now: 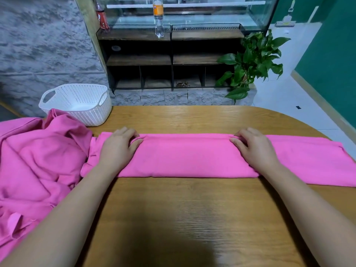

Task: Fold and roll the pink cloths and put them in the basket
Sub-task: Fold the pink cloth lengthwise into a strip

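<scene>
A wooden table (192, 209) bears a folded pink cloth (188, 157), a crumpled pink heap (38, 160) and a white basket (90, 112).

Pink cloth (188, 157): matt woven fabric. Bench (192, 218): wood-grain, slight sheen. Basket (81, 105) at 10 o'clock: white perforated plastic.

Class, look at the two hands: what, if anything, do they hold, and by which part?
The left hand and the right hand both grip the folded pink cloth along its far long edge, pinching the fold there.
</scene>
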`<state>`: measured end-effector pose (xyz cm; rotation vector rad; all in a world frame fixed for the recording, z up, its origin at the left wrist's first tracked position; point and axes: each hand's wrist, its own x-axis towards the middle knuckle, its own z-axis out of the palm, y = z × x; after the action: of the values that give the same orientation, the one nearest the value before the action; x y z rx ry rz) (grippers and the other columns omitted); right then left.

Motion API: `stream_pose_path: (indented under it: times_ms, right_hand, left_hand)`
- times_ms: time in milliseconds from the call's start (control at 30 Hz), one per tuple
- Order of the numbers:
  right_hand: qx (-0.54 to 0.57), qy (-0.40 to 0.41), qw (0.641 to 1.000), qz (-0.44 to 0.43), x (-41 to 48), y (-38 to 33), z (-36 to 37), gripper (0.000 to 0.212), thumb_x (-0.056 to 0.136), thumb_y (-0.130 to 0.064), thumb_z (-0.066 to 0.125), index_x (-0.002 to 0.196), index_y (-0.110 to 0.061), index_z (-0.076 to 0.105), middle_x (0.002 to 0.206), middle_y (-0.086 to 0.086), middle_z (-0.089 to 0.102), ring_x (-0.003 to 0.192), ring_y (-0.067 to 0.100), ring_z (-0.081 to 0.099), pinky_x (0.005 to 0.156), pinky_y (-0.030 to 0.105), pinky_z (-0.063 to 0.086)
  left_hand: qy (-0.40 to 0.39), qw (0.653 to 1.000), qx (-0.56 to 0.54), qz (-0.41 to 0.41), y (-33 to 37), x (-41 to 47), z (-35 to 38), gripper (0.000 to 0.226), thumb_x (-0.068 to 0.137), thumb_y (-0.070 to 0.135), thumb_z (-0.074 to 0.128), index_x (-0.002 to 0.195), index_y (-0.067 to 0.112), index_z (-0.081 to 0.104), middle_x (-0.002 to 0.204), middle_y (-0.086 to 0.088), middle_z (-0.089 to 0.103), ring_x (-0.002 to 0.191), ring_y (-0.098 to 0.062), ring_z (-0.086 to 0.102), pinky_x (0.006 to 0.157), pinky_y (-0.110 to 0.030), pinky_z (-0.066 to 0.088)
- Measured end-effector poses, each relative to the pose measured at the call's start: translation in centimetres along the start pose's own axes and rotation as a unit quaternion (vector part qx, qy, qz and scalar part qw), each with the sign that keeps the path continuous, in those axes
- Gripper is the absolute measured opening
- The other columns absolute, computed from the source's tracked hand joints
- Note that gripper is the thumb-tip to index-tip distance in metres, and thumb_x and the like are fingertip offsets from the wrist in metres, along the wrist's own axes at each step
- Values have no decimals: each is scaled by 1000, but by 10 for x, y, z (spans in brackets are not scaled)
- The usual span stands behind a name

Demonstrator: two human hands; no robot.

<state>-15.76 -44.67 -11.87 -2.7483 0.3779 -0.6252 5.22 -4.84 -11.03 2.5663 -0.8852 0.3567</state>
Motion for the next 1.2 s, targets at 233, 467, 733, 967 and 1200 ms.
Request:
stream_pose_path:
  times_ms: [233,467,733,967,1200]
  right_hand:
    - [2,-3,1000,-7,-31,10,-17,21,99,-39,68,101,-18,73,86,-6,54,84,22,58,72,37,47]
    - [-13,-20,1000,-12,-33,13,-21,19,101,-39,64,102,-21,70,86,-6,56,85,25,59,74,42,50]
    - [-11,-17,1000,-3,-19,8,-15,18,103,-38,61,99,-21,66,87,-3,62,83,29,61,72,43,51]
    - [-44,43,998,5,-19,9,-8,34,109,-50,48,93,-21,57,85,3,61,81,31,54,74,47,43]
    - [-96,6,994,57,-12,17,0,30,105,-49,51,91,-23,55,84,4,66,82,32,53,77,47,40]
  left_hand:
    - [-48,997,-48,20,10,-35,-12,11,95,31,69,104,25,70,97,7,63,95,-23,62,81,-41,50]
    - [-53,996,25,-70,-24,-34,-46,10,90,35,74,91,25,70,85,1,74,84,-30,69,69,-41,52]
    - [-3,984,-29,-177,-40,-35,-37,14,92,35,77,85,28,67,86,2,75,82,-27,67,71,-39,49]
    - [40,990,-2,-138,-40,-36,-25,12,100,24,66,91,21,59,89,-3,66,82,-32,63,68,-41,47]
    - [51,990,40,-123,-39,-39,-22,10,102,28,64,97,21,58,91,-6,59,83,-36,62,64,-45,50]
